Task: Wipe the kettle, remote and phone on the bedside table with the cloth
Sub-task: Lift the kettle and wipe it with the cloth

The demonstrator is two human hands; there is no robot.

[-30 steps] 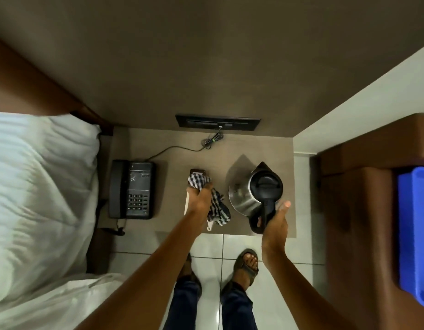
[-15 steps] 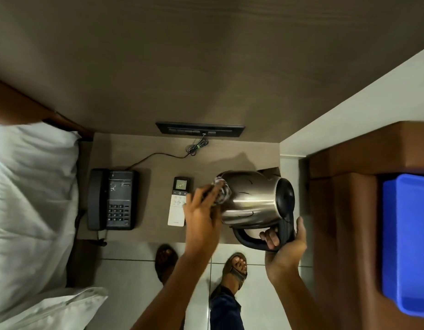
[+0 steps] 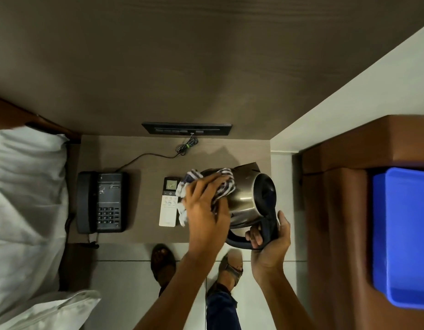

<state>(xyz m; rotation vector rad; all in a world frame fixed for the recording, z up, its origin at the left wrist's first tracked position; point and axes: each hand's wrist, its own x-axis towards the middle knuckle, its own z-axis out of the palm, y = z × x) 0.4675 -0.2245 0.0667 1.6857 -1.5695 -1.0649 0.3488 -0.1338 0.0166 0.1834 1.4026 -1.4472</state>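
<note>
Head camera, looking down: a person's right hand [image 3: 269, 244] grips the black handle of a stainless-steel electric kettle [image 3: 248, 198], holding it tipped on its side above the right end of the bedside table [image 3: 139, 232]. The left hand [image 3: 204, 210] presses a striped cloth [image 3: 223, 186] flat against the kettle's body, fingers spread over the fabric. A white remote [image 3: 168, 203] with a small screen lies on the table just left of the cloth. Further left sits a black corded phone [image 3: 101, 202], handset in its cradle, its cable running to a wall socket panel [image 3: 186, 128]. White bedding [image 3: 22, 198] fills the left edge; a blue bin [image 3: 404, 236] stands at right
</note>
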